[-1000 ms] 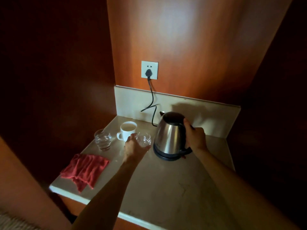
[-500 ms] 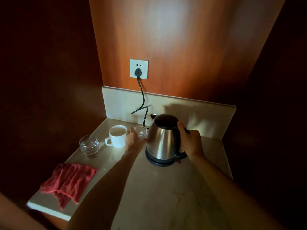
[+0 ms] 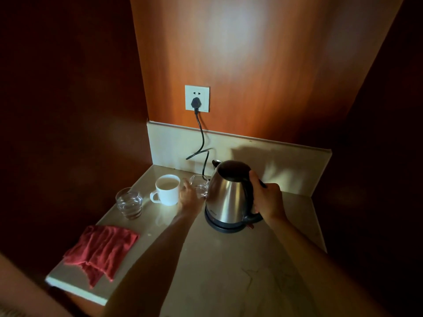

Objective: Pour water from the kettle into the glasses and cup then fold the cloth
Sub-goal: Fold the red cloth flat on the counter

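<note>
Head: kettle [image 3: 230, 197] between both hands.

The place appeared to be a hotel-room tea nook: a pale stone counter [image 3: 229, 271] set between wood-panelled walls [image 3: 263, 65], with a kettle [image 3: 229, 197] plugged into a wall socket [image 3: 197, 98] at centre frame.

Hands [image 3: 267, 197] hold kettle [image 3: 229, 197] — glass [image 3: 199, 187].

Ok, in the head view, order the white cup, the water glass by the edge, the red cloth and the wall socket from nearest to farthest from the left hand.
From the left hand, which holds the small glass beside the kettle:
1. White cup, right beside the hand on its left.
2. Water glass, further left, near the counter edge.
3. Red cloth, at the front left corner.
4. Wall socket, up on the back wall.
</note>
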A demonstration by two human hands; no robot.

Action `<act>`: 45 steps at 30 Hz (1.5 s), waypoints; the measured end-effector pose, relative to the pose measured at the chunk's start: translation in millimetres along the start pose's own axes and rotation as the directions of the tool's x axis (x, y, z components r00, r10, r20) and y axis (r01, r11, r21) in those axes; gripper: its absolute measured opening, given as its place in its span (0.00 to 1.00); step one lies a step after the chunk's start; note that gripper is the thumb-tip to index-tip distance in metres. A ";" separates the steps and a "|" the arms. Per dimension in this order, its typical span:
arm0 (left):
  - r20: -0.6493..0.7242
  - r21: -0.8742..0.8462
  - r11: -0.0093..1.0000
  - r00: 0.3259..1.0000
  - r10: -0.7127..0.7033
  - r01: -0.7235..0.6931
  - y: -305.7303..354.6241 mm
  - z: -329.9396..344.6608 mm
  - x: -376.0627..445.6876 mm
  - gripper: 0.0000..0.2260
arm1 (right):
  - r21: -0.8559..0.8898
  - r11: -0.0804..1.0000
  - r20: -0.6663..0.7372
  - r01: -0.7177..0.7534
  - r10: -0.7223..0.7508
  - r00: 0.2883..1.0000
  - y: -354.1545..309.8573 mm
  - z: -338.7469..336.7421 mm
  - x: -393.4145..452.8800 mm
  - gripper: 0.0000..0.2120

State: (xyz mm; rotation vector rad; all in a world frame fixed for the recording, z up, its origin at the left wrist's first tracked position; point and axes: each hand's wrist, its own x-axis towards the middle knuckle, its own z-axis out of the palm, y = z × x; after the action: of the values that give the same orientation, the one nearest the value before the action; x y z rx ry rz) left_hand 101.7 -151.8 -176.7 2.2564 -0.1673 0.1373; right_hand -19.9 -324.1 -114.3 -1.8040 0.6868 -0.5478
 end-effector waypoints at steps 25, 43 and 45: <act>-0.120 0.522 0.851 0.993 0.015 0.050 -183.6 -161.7 -129.0 0.29 | -0.404 0.400 0.365 0.822 -0.754 0.546 -67.5 75.0 -109.4 0.11; -0.043 0.506 0.857 0.990 0.135 -0.095 -176.3 -187.0 -136.9 0.19 | -0.373 0.273 0.816 0.886 -0.358 0.454 22.1 229.3 -195.5 0.27; -0.049 0.483 0.844 0.956 0.291 -0.232 -176.1 -178.0 -136.5 0.14 | -0.395 0.293 0.776 0.871 -0.401 0.487 15.9 232.7 -191.6 0.21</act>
State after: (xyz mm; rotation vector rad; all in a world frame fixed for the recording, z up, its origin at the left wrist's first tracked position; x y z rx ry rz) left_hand -10.9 107.0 -218.2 2.6937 -0.4182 0.5103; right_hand -8.8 -38.1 -210.3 -2.9544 -0.4707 -0.2009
